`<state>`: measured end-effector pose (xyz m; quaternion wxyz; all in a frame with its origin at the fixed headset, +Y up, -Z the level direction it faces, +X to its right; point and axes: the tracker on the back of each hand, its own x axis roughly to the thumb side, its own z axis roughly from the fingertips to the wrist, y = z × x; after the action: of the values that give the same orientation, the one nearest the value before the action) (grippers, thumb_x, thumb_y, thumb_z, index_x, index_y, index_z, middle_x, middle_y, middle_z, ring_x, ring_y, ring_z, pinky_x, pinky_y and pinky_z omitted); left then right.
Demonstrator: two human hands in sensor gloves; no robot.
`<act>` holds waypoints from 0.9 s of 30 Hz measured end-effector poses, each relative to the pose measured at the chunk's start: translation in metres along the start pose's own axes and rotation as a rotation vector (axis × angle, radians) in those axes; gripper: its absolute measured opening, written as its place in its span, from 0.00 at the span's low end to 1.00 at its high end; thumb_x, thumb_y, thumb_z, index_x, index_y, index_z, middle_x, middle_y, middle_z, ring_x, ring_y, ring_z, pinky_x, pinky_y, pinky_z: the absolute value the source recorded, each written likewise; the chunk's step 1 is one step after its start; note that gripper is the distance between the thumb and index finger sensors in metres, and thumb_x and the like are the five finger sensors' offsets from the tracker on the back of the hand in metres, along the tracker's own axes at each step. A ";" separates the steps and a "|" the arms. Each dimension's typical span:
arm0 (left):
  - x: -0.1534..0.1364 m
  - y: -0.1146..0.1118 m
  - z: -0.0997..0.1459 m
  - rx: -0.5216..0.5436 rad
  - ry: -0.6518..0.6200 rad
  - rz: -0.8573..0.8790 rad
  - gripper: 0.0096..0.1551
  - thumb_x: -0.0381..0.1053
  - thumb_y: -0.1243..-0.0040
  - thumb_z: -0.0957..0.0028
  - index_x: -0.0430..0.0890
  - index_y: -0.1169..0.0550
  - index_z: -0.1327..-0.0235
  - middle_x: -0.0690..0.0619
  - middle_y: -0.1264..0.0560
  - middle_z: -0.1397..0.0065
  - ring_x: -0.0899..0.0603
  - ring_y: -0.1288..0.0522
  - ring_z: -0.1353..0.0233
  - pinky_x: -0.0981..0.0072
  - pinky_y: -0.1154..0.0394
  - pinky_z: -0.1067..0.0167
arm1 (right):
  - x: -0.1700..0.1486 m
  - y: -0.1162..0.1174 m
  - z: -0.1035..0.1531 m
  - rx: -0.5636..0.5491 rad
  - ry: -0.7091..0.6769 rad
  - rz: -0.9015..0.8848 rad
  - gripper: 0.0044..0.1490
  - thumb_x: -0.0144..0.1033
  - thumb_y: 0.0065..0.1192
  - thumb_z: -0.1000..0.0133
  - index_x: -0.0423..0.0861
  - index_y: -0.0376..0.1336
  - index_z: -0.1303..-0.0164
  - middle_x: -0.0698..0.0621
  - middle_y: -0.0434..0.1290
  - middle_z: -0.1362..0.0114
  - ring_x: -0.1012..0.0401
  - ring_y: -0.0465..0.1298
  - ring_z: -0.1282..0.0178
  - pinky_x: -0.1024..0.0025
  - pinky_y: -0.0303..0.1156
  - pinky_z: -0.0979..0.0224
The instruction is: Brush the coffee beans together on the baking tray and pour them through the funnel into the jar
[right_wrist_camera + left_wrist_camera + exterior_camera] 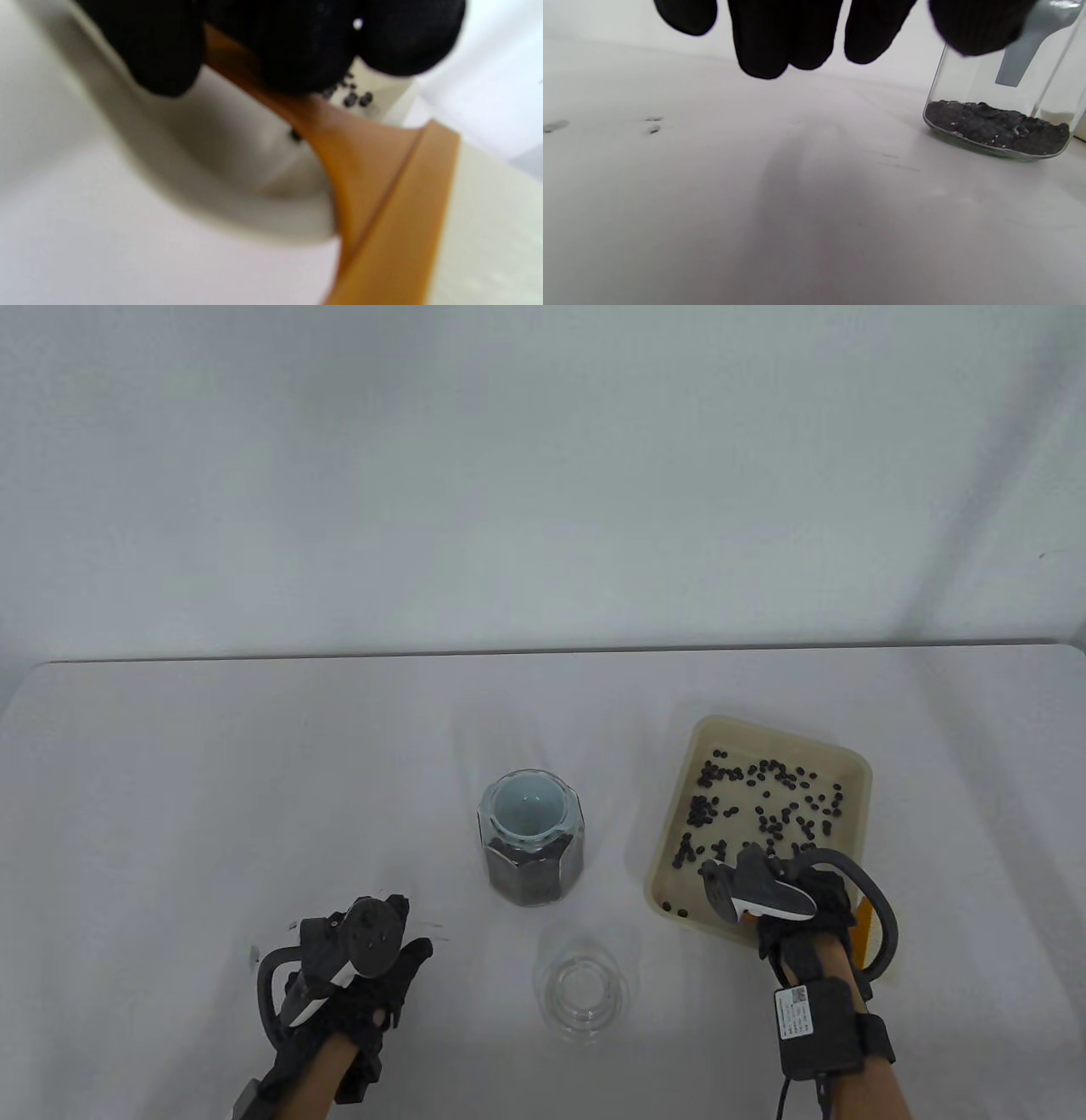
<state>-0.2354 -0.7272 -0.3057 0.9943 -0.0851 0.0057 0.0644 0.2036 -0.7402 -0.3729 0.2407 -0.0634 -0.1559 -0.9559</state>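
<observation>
A beige baking tray lies at the right with coffee beans scattered over it. My right hand is at the tray's near edge and grips a wooden-handled brush. In the right wrist view my fingers curl round the brush, with its pale bristles at the lower right, above the tray's rim. A glass jar stands mid-table with a pale funnel in its mouth and beans at its bottom. My left hand rests left of it, holding nothing.
A clear glass vessel stands near the front edge, between my hands and just in front of the jar. A few small dark marks dot the white table by my left hand.
</observation>
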 end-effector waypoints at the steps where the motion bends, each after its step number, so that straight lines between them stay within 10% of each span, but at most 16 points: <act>1: 0.000 0.000 0.000 0.002 0.000 0.000 0.41 0.70 0.48 0.51 0.57 0.33 0.24 0.48 0.34 0.20 0.39 0.28 0.22 0.32 0.38 0.27 | -0.004 -0.004 0.003 -0.020 0.001 -0.030 0.36 0.46 0.75 0.56 0.46 0.67 0.39 0.44 0.78 0.40 0.58 0.81 0.60 0.55 0.80 0.53; 15: 0.001 0.000 0.001 -0.001 0.001 -0.015 0.37 0.66 0.48 0.49 0.57 0.34 0.25 0.48 0.34 0.20 0.39 0.28 0.22 0.32 0.38 0.27 | -0.079 -0.074 0.047 -0.364 0.034 -0.459 0.31 0.43 0.76 0.56 0.47 0.66 0.45 0.42 0.78 0.42 0.63 0.84 0.67 0.64 0.85 0.62; 27: 0.000 0.009 0.006 0.052 -0.011 0.042 0.39 0.67 0.48 0.49 0.57 0.38 0.23 0.49 0.34 0.20 0.39 0.29 0.22 0.32 0.39 0.26 | -0.084 -0.072 0.015 -0.498 0.067 -0.708 0.20 0.32 0.72 0.52 0.55 0.71 0.50 0.42 0.75 0.39 0.56 0.87 0.63 0.59 0.86 0.59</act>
<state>-0.2361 -0.7172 -0.3018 0.9946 -0.0588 0.0038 0.0854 0.2435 -0.6385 -0.3948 -0.1197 -0.0309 0.0751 -0.9895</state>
